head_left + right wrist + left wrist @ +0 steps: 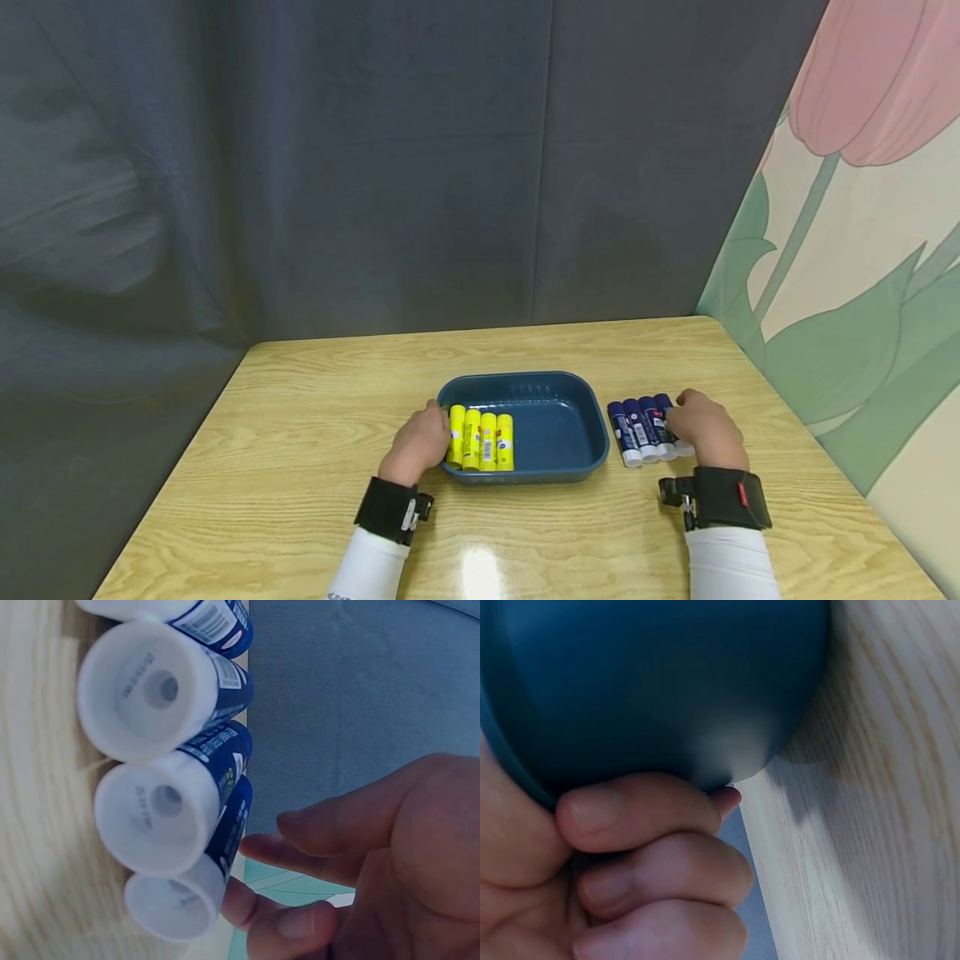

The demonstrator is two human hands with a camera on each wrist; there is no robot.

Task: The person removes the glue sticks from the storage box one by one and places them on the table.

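Observation:
My left hand (pixel 418 440) grips the left side of a dark blue plastic basket (pixel 555 477); in the left wrist view its fingers (pixel 645 814) are curled against the outer wall. Several yellow glue sticks (pixel 487 442) lie side by side in the left part of the basket. To its right, several glue sticks with navy caps and white bases (pixel 639 429) lie in a row on the table. My right hand (pixel 708 429) is at the row's right end, fingertips right beside the outermost navy glue stick (pixel 172 907), thumb and fingers apart.
A light wood-grain table (pixel 300 467) carries everything. Dark grey cloth (pixel 390 167) hangs behind its back edge. On the right stands a wall painted with a tulip (pixel 862 83). Each wrist wears a black strap (pixel 731 497) with a small camera.

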